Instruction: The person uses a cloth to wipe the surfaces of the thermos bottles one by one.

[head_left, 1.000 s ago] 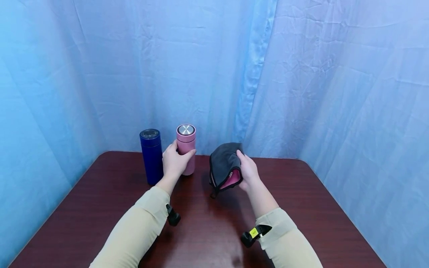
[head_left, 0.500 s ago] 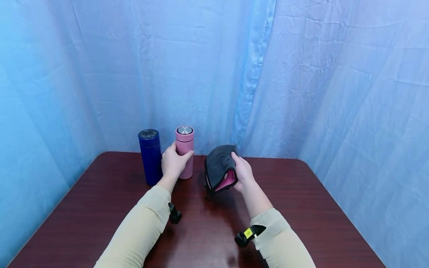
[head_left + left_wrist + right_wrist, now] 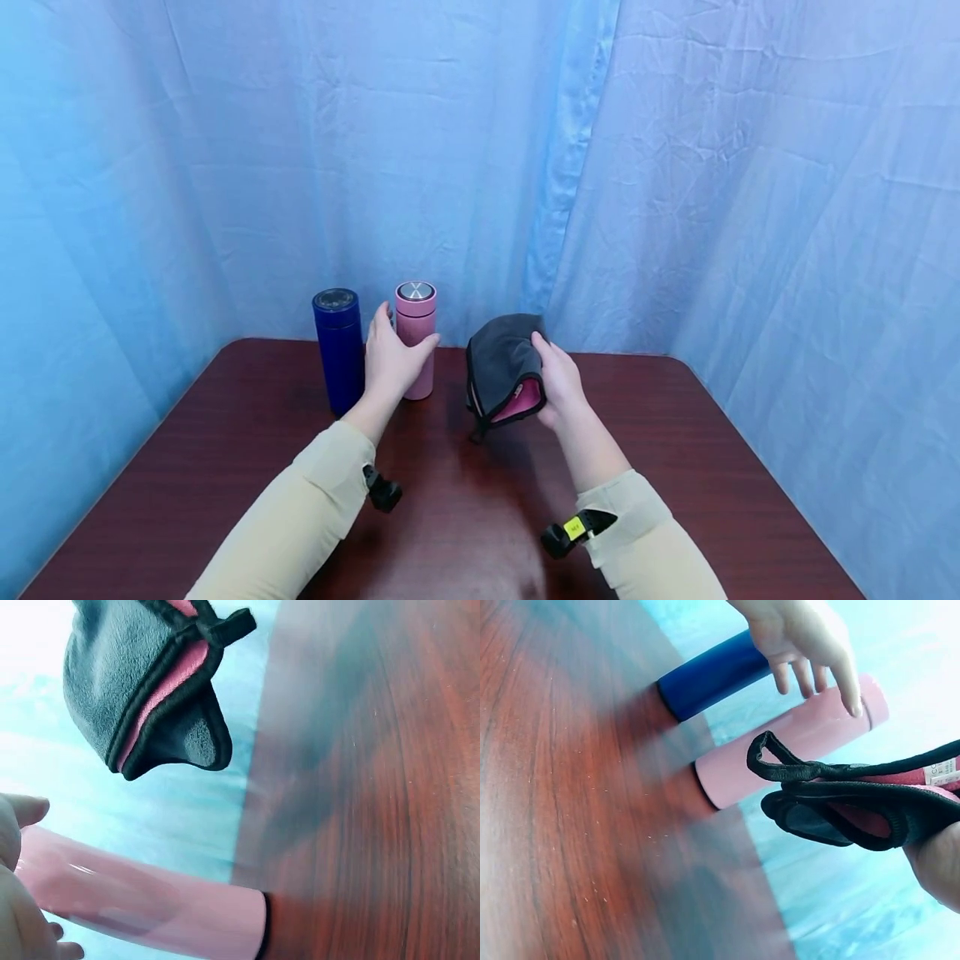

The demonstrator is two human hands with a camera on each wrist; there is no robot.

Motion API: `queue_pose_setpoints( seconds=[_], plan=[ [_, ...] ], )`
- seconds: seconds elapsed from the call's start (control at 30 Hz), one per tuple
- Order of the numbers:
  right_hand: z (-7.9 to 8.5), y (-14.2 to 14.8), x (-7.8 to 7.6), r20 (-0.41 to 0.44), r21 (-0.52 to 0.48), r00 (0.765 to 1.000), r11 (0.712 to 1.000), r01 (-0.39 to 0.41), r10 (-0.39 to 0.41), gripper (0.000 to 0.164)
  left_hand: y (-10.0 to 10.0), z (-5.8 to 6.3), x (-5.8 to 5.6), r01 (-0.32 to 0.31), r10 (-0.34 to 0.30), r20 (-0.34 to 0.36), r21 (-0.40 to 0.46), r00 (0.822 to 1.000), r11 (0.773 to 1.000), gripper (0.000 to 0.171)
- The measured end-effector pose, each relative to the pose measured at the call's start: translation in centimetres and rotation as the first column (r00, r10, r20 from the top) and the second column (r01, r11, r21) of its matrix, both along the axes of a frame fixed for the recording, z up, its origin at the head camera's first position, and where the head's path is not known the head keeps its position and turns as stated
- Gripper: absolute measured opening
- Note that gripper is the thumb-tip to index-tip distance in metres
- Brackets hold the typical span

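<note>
A pink insulated bottle with a silver-topped lid stands upright on the table. My left hand is beside and in front of it, thumb and fingers spread apart around its near side; in the right wrist view the fingers of the left hand reach along the bottle's upper part. A blue insulated bottle stands upright just left of that hand. My right hand grips a folded grey cloth, pink inside, with black edging and a small hanging loop. The cloth hangs above the table.
The dark red wooden table has its far edge right behind the bottles. Light blue curtains enclose it at the back and sides. A small black camera is strapped at each sleeve cuff.
The pink bottle has come down slightly, and my left fingers have loosened and spread away from it. The cloth in my right hand shifted a little left, then back right.
</note>
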State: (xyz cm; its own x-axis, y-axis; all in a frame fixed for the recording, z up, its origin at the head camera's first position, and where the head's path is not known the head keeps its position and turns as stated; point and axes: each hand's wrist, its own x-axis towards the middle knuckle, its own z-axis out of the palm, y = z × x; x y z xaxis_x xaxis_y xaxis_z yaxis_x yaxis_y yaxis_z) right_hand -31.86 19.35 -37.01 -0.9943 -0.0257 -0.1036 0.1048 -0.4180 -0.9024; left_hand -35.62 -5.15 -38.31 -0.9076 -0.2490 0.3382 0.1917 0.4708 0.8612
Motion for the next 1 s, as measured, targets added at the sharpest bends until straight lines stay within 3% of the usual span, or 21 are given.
queue_pose_setpoints(
  seconds=[0.13, 0.33, 0.6, 0.8, 1.0],
  plan=[
    [0.9, 0.8, 1.2, -0.048, 0.018, 0.998, 0.999, -0.041, 0.042, 0.062, -0.5, 0.5, 1.9, 0.06, -0.059, -0.13, 0.002, 0.99, 0.998, 0.091],
    [1.2, 2.2, 2.9, -0.085, 0.084, 0.99, 0.991, -0.102, 0.109, 0.061, -1.2, 0.4, 4.5, 0.178, -0.173, -0.272, -0.009, 0.947, 0.984, 0.077],
    [0.7, 3.6, 4.9, -0.105, 0.142, 0.98, 0.978, -0.155, 0.171, 0.057, -2.3, 0.0, 7.1, 0.226, -0.237, -0.299, -0.072, 0.924, 0.972, 0.066],
    [1.0, 3.7, 5.5, -0.12, 0.143, 0.976, 0.976, -0.166, 0.184, 0.059, -3.4, 0.2, 7.4, 0.219, -0.216, -0.35, -0.033, 0.912, 0.975, 0.065],
    [1.7, 3.0, 5.2, -0.164, 0.104, 0.971, 0.982, -0.158, 0.173, 0.057, -4.6, 0.8, 6.6, 0.117, -0.106, -0.445, -0.003, 0.889, 0.993, 0.07]
  ],
)
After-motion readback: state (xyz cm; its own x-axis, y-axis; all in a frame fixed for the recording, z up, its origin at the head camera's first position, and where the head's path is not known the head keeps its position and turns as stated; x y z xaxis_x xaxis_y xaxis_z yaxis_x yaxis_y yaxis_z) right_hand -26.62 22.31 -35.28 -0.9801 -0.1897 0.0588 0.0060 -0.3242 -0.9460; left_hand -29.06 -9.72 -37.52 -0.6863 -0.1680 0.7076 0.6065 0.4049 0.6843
